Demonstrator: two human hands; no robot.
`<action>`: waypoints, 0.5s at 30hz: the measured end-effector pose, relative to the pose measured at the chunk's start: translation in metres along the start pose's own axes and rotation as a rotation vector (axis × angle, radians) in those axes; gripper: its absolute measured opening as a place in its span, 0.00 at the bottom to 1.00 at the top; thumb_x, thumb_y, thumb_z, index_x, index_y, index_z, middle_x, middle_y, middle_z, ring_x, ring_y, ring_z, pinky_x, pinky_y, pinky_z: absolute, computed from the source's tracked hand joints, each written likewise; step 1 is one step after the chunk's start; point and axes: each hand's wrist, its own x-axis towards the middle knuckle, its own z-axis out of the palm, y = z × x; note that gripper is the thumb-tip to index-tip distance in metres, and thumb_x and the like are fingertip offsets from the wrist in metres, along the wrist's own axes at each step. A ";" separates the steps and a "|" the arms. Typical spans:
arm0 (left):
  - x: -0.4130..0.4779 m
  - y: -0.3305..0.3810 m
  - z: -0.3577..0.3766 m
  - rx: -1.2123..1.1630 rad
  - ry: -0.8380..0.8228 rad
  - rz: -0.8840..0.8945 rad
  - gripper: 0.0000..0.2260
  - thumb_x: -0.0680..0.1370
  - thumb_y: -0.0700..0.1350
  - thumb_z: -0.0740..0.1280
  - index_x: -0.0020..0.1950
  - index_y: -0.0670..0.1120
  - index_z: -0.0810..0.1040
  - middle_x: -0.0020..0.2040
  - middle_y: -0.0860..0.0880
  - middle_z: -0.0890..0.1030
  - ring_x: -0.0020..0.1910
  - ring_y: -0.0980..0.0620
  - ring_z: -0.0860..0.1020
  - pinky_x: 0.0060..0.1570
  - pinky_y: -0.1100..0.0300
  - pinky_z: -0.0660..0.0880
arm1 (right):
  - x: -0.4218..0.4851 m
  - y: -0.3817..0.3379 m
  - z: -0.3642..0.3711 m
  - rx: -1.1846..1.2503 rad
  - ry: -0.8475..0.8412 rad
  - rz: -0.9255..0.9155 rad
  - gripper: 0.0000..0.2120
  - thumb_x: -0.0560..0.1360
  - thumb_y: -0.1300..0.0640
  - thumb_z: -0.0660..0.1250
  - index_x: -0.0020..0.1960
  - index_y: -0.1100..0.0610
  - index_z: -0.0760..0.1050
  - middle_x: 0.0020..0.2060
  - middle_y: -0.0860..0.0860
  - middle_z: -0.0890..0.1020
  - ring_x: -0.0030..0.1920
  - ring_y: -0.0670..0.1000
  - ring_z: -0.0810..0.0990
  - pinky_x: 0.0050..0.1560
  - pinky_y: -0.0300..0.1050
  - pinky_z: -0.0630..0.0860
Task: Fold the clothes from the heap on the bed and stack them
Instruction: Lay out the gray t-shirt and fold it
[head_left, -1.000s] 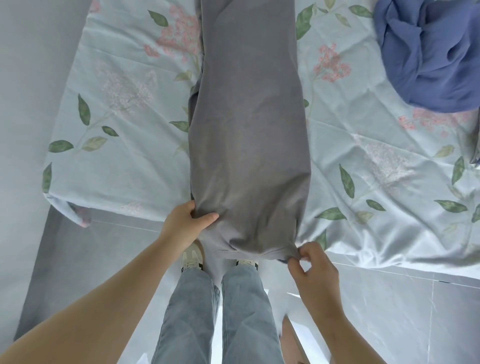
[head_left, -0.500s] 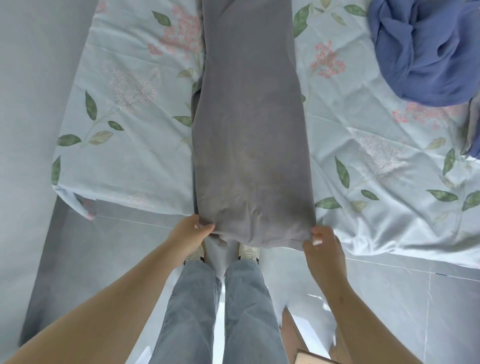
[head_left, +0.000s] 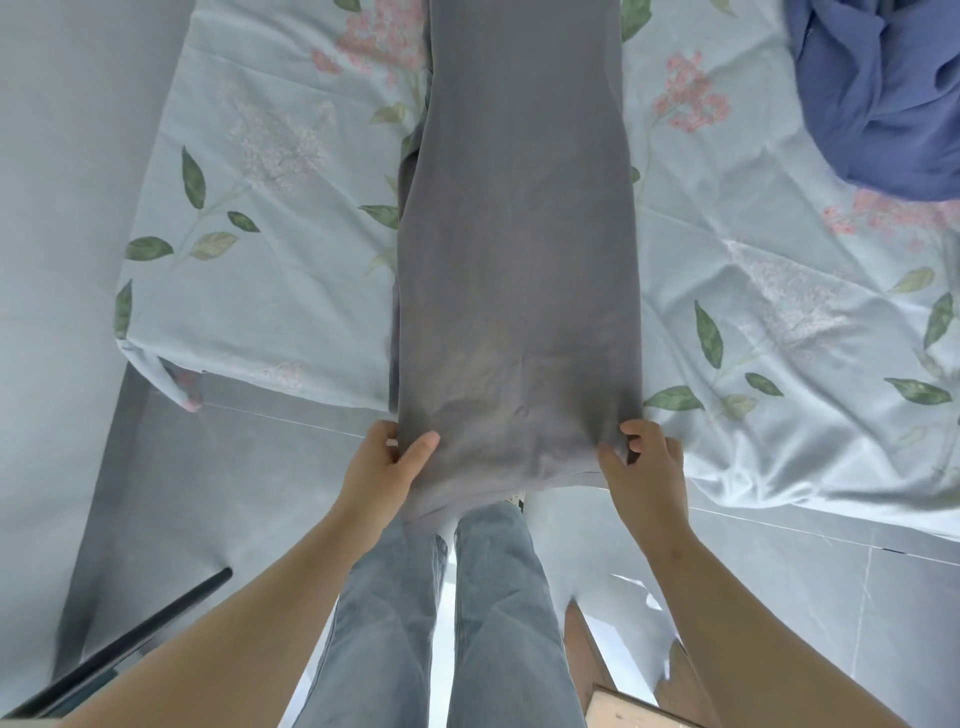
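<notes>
So there's exactly one grey garment (head_left: 514, 260) laid out right now, a long folded strip running down the middle of the frame from the top edge to the near edge of the bed. Its bottom end hangs just over the mattress edge, in front of the person's legs.

Two hands are on it, one per bottom corner. The left hand (head_left: 387, 462), centre-left and low in the frame, has its thumb lying on top of the cloth and its fingers tucked around the side edge, so it's pinching that corner. The right hand (head_left: 644, 467), centre-right, has its fingers curled in on the other corner with a bit of grey fabric bunched between them, so it's gripping too. Both forearms come up from the bottom corners of the frame.

In the upper right corner there's one blue clothes bundle (head_left: 883, 104), all crumpled, well apart from the grey piece. Can't tell if it's one item or several.

Everything sits on one pale blue floral bedsheet (head_left: 270, 291) printed with pink blossoms and green leaves, a bit wrinkled on the right side.

Below that are two legs in light jeans (head_left: 498, 597), with one shoe tip peeking out under the grey hem. The rest is grey tiled floor (head_left: 779, 597), one dark bar (head_left: 130, 639) in the lower left and something wooden (head_left: 623, 706) at the bottom edge.
</notes>
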 end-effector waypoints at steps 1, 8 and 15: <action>0.003 -0.003 -0.001 0.058 -0.056 -0.024 0.11 0.74 0.51 0.71 0.50 0.50 0.72 0.44 0.52 0.78 0.43 0.54 0.78 0.41 0.59 0.74 | 0.000 0.000 0.000 0.008 -0.001 0.006 0.18 0.73 0.57 0.66 0.63 0.53 0.69 0.53 0.50 0.69 0.51 0.51 0.72 0.50 0.44 0.69; 0.022 0.003 0.000 0.392 -0.099 -0.113 0.13 0.74 0.46 0.69 0.53 0.39 0.76 0.50 0.43 0.80 0.52 0.43 0.77 0.52 0.50 0.75 | 0.009 -0.008 0.000 -0.064 0.084 0.047 0.24 0.72 0.53 0.68 0.64 0.54 0.65 0.57 0.54 0.71 0.55 0.55 0.70 0.53 0.50 0.70; 0.026 0.026 0.005 0.160 0.165 0.031 0.13 0.75 0.49 0.69 0.45 0.39 0.75 0.39 0.43 0.79 0.41 0.44 0.76 0.40 0.53 0.71 | 0.033 -0.020 -0.005 0.130 0.075 0.081 0.11 0.72 0.55 0.69 0.50 0.54 0.69 0.41 0.50 0.76 0.41 0.50 0.74 0.37 0.39 0.69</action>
